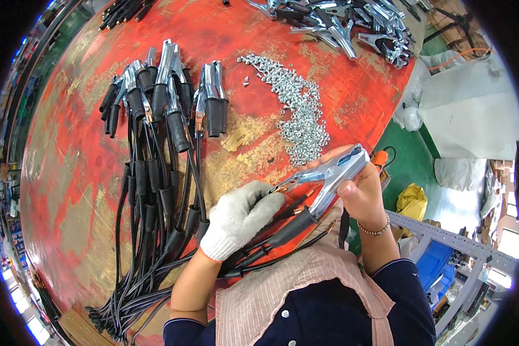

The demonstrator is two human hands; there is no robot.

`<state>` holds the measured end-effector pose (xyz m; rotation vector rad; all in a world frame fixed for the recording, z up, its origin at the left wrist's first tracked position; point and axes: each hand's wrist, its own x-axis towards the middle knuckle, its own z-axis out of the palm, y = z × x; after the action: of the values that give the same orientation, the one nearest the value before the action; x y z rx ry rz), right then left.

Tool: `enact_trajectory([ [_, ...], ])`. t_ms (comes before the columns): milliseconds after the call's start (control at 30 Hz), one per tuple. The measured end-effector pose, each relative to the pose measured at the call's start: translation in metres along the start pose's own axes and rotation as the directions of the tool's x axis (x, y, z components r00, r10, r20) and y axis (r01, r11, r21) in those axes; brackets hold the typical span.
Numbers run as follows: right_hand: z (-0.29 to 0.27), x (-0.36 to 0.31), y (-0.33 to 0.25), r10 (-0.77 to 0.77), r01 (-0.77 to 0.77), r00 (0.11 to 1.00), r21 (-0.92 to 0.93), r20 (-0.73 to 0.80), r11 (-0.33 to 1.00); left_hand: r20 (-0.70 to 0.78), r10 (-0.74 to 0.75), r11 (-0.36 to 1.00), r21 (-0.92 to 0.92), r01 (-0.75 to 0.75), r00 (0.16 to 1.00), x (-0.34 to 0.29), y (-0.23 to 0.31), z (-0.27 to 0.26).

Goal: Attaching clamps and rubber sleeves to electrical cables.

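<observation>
At the near right of the worn red surface (63, 173), the bare right hand (361, 195) had its grip wrapped around a silver spring clamp (332, 176), while the white-gloved left hand (243, 218) pinched a copper-coloured end piece (280, 189) at its bare handle. Black cables (141, 216) with fitted clamps (166, 72) lay left, small metal fasteners (304, 112) farther off, and loose clamps (343, 34) far right.

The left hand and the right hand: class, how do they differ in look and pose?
The left hand wears a white glove; the right hand is bare. The right hand has a beaded bracelet at the wrist; the left hand shows none. The right hand holds the silver clamp around its body, while the left hand is curled at its left end. Both are at the same clamp.
</observation>
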<state>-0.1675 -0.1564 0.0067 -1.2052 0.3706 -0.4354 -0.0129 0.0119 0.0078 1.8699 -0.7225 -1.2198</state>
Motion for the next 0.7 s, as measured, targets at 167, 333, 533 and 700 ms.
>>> enact_trajectory([
  [167,0.002,-0.002,-0.002,0.042,-0.042,0.999,0.043,-0.004,0.998,0.0,-0.007,1.0,-0.023,0.007,1.0,0.001,0.0,0.0],
  [333,0.001,-0.002,-0.001,0.023,-0.023,1.0,0.018,0.002,1.0,0.004,-0.019,1.0,0.0,0.019,1.0,0.002,-0.001,0.002],
  [533,0.001,-0.003,-0.004,0.019,-0.019,1.0,0.053,0.012,0.998,0.019,-0.025,1.0,-0.001,0.025,1.0,0.002,0.001,0.002],
  [700,0.003,0.006,-0.009,0.053,-0.052,0.999,-0.073,0.006,0.996,-0.069,0.288,0.958,0.028,-0.287,0.955,0.003,0.001,0.004],
])
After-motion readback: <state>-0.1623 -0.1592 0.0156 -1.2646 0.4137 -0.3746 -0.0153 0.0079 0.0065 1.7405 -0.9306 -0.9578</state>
